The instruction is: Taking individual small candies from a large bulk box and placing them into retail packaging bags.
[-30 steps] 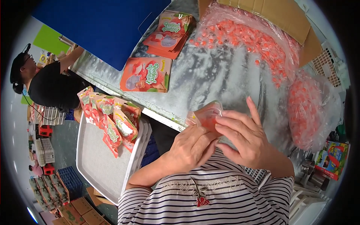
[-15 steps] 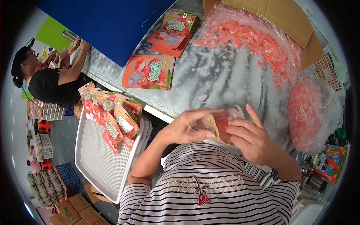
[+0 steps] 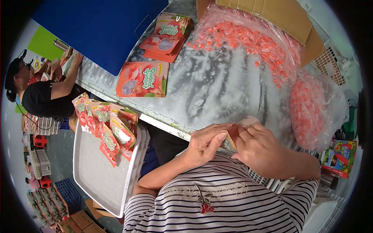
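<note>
A pink-red candy pouch [image 3: 230, 140] is held up between my hands, close to the striped shirt and just off the table's near edge. My left hand [image 3: 206, 143] pinches one side of it, thumb on top. The fingers of my right hand [image 3: 259, 150] are curled against the other side, covering much of it. Part of the pouch's pale edge shows above the right fingers. What lies inside the pouch is hidden. Flat pouches lie in a near stack [image 3: 143, 79] and a farther stack [image 3: 165, 37] on the metal table [image 3: 210, 89].
Loose wrapped red candies [image 3: 248, 42] spill from a clear bag before a cardboard box [image 3: 272, 13]. A filled candy bag [image 3: 311, 112] stands at right. Plump pouches [image 3: 110, 130] lie on a white mesh tray [image 3: 99, 171]. A blue board [image 3: 97, 31] covers the far left; a co-worker [image 3: 48, 95] works beyond.
My right fingers have curled in, where the index finger was raised before. The pouch has turned more edge-on. The whole view has shifted, so the table things appear farther left.
</note>
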A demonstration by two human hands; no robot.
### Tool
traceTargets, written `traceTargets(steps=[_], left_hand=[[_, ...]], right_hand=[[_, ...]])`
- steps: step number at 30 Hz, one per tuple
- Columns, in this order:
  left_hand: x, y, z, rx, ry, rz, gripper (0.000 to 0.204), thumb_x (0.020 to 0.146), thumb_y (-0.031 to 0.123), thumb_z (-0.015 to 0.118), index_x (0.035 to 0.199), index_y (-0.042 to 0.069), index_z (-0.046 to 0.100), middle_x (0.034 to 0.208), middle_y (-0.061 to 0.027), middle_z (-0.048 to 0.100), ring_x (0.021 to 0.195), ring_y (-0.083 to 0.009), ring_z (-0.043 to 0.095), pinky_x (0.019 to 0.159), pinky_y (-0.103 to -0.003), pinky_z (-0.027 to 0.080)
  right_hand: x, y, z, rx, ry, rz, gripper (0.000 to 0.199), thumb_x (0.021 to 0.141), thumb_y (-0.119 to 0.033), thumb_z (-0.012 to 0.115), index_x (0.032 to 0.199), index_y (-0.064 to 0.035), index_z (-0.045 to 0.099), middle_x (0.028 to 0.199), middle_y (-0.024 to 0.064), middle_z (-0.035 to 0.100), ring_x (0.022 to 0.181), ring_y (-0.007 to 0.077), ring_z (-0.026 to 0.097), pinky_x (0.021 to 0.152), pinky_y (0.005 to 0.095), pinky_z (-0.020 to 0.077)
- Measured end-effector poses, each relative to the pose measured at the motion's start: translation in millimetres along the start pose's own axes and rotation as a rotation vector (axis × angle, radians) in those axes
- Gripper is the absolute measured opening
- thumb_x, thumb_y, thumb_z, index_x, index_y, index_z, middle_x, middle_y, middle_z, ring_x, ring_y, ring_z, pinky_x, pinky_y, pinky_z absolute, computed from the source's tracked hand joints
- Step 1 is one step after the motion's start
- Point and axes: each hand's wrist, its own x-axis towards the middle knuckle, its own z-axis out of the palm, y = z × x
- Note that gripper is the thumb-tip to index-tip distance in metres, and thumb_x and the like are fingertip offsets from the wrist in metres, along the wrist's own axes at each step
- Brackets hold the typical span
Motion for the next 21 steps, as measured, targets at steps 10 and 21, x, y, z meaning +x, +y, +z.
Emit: traceTargets(steps=[10, 21], left_hand=[[-1, 0, 3, 0.04, 0.097, 0.076, 0.025, 0.098, 0.011, 0.048, 0.11, -0.006, 0.063, 0.094, -0.0162, 0.067, 0.076, -0.0201, 0.064, 0.069, -0.03, 0.051], [-4, -1, 3, -0.002, 0.185, -0.007, 0.026, 0.099, 0.014, 0.049, 0.106, -0.006, 0.063, 0.078, -0.0056, 0.06, 0.065, -0.0075, 0.052, 0.059, -0.021, 0.045]], right_hand=[[24, 24, -8, 0.491, -0.112, -0.103, 0.031, 0.082, -0.022, 0.067, 0.096, 0.0039, 0.057, 0.094, 0.0202, 0.061, 0.091, 0.0366, 0.059, 0.083, 0.0435, 0.0474], [33, 37, 13, 0.403, -0.205, -0.148, 0.024, 0.077, -0.012, 0.069, 0.091, 0.0044, 0.058, 0.095, 0.0199, 0.062, 0.091, 0.0348, 0.061, 0.078, 0.0411, 0.0494]])
